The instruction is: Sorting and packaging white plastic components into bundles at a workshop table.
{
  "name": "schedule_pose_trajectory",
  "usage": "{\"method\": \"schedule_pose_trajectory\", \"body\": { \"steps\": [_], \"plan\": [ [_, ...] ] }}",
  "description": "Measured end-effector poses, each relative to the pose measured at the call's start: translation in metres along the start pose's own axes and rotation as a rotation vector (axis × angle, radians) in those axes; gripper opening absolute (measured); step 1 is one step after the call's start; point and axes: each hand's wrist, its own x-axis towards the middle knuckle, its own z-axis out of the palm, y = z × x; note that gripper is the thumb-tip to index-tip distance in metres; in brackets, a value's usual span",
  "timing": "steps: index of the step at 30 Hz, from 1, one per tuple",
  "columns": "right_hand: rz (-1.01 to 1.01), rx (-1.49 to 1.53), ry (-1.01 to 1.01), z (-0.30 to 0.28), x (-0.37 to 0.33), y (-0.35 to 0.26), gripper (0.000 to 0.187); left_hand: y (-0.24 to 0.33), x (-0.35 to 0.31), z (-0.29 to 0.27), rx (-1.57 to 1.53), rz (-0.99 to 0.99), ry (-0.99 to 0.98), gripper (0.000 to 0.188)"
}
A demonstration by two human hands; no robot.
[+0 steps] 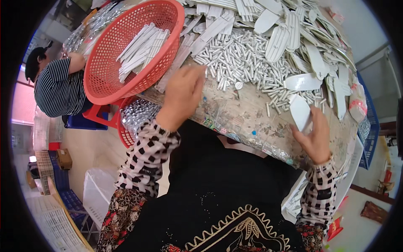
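My right hand (315,136) grips a flat white oval plastic piece (299,112) between thumb and fingers, just above the table's near edge. My left hand (181,94) is over the table beside the red basket. Motion smears its fingers, so whether they hold anything is hidden. Between and beyond both hands lies a heap of small white plastic pegs (239,59). Another white oval piece (303,82) rests on the pegs, past my right hand.
A red perforated basket (98,84) with long white slats (140,52) stands at the left. White panels (289,31) pile up along the far side and right of the patterned table (226,111). A person in a striped shirt (58,88) is at the far left.
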Motion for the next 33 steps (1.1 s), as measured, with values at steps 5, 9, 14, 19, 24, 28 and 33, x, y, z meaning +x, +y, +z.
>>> {"method": "schedule_pose_trajectory", "body": {
  "steps": [5,9,14,19,24,28,33],
  "plan": [
    [0.186,0.278,-0.094,0.011,-0.018,-0.014,0.058,-0.048,0.021,0.011,0.774,-0.024,0.036,0.031],
    [0.209,0.308,-0.163,0.014,-0.023,-0.024,0.058,-0.046,0.030,0.020,0.892,-0.119,-0.122,0.030],
    [0.244,0.396,-0.099,0.016,-0.030,-0.021,0.059,-0.052,0.031,0.019,0.985,-0.130,-0.059,0.024],
    [0.458,0.846,-0.054,0.020,-0.020,-0.031,0.061,-0.051,0.021,-0.001,0.944,0.076,-0.061,0.019],
    [0.674,1.349,-0.114,0.035,0.006,-0.047,0.055,-0.005,-0.007,-0.013,0.755,0.249,0.179,0.025],
    [0.746,1.846,-0.243,0.035,0.028,-0.084,0.051,0.034,-0.033,-0.016,0.587,0.517,0.051,0.036],
    [0.909,1.986,-0.515,0.057,0.014,-0.079,0.053,0.036,-0.050,0.000,0.316,0.786,-0.084,0.037]
  ]
}}
